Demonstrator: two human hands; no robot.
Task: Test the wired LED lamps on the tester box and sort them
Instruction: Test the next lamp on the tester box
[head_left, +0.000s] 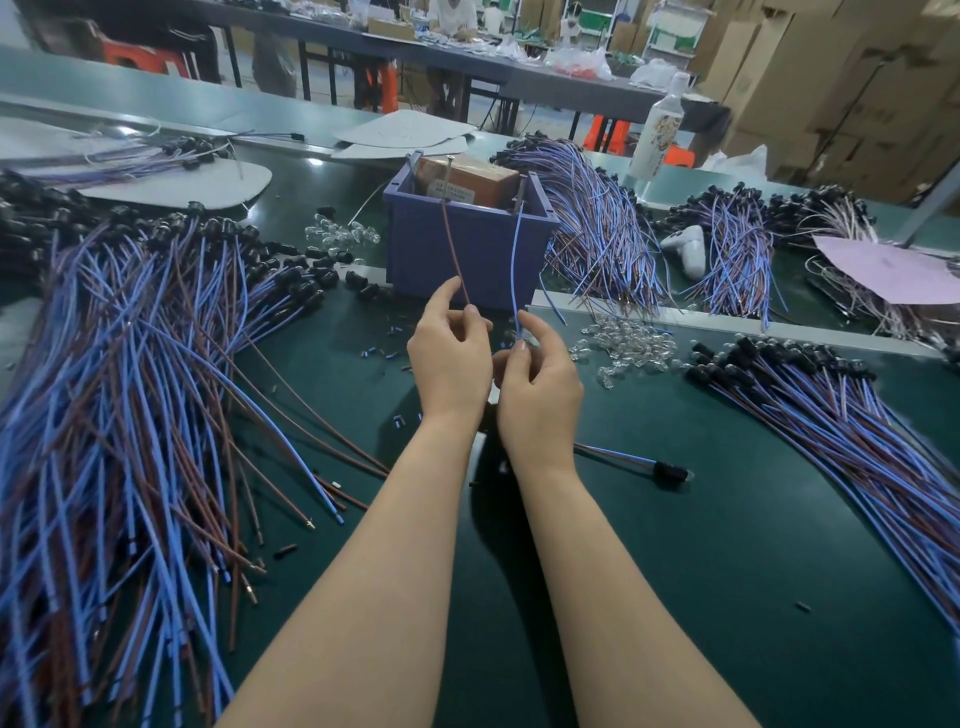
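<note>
Toward the bench's far edge, bin: a purple plastic bin (467, 249) stands upright and holds a brown tester box (470, 179). Two metal posts rise from it, a left post (449, 171) and a right post (521, 193).
Left hand: the left hand (449, 358) is raised just in front of the bin. Its thumb and forefinger pinch a brown wire (454, 244) that runs up to the left post; the other fingers are loosely curled.
Right hand: the right hand (537, 384) is close beside the left. Its fingers pinch a blue wire (516, 260) that climbs to the right post.
Lamp under test: only its two wires show; the head is hidden behind the hands.
Left edge: a large left heap (130, 364) of blue-and-brown wired lamps, black heads pointing away.
Right edge: a right heap (841, 415) of the same lamps, heads toward the bin.
Behind the bin, right: a far bundle (597, 223) draped beside the bin wall.
Loose parts: clear LED bulbs (623, 343) lie between the bin and the right heap; black caps (322, 270) lie left of the bin.
Near the right forearm: a single wired lamp (649, 465) lies alone.
Far right: a white bottle (657, 130) stands upright; a pink sheet (893, 270) covers some wires.
</note>
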